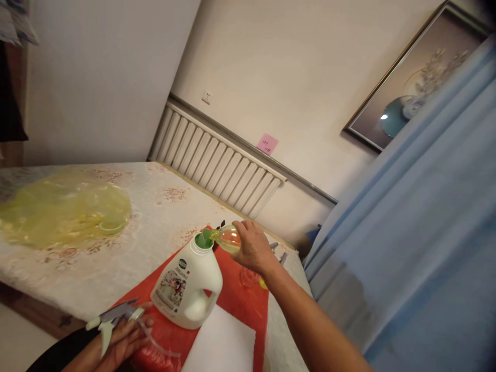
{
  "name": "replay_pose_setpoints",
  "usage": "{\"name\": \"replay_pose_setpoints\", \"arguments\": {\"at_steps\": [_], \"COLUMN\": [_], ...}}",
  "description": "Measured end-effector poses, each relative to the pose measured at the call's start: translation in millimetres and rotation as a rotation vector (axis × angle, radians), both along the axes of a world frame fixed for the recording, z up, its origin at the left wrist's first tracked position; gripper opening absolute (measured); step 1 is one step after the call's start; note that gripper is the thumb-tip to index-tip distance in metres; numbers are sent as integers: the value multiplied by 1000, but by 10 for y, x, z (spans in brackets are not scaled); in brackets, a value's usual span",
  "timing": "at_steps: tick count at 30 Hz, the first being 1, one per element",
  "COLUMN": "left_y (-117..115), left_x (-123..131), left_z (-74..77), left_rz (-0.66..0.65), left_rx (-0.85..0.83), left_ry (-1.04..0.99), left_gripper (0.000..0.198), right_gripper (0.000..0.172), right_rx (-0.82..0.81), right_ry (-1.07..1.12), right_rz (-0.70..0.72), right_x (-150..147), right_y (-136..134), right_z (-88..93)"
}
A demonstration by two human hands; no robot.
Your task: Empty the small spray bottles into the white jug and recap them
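Note:
My right hand grips a small clear bottle of yellowish liquid, tipped sideways with its mouth at a green funnel. The funnel sits in the neck of a white handled jug standing upright on a red mat. At the lower left, my left hand holds a spray trigger head with a thin clear tube hanging from it, close to the jug's base.
The table wears a floral cloth. A yellow translucent bag lies at its far left. A white sheet lies on the mat. A radiator lines the wall behind; blue fabric fills the right side.

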State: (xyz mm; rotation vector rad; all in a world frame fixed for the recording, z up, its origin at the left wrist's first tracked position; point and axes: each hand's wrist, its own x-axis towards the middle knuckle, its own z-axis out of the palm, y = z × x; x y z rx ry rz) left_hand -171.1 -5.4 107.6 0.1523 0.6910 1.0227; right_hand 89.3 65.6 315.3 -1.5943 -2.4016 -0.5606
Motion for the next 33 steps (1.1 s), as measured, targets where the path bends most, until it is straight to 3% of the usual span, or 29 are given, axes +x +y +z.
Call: {"name": "replay_pose_setpoints", "arguments": {"at_steps": [4,11,25,30,33], "left_y": [180,124,173,227,138], "left_x": [70,33,40,52,41], "left_z": [-27,-44,-212,-236,-244], "left_rz": [40,55,46,59,101], "left_rx": [-36,-47,-15,-8,-3], "left_ry": [-16,-43,-38,-51,-67], "left_gripper": [83,73,80,76,71], "right_gripper": [63,66,66,67,68], "right_rx": [-20,-28,-26,-28,-27], "right_ry": [-63,-116,-173,-191,-201], "right_rz": [-33,-57,-65,-71,-72], "right_x": [-6,1,-3,-4,-4], "right_y": [-5,-3,2,-3,-8], "right_z": [32,49,81,97,105]}}
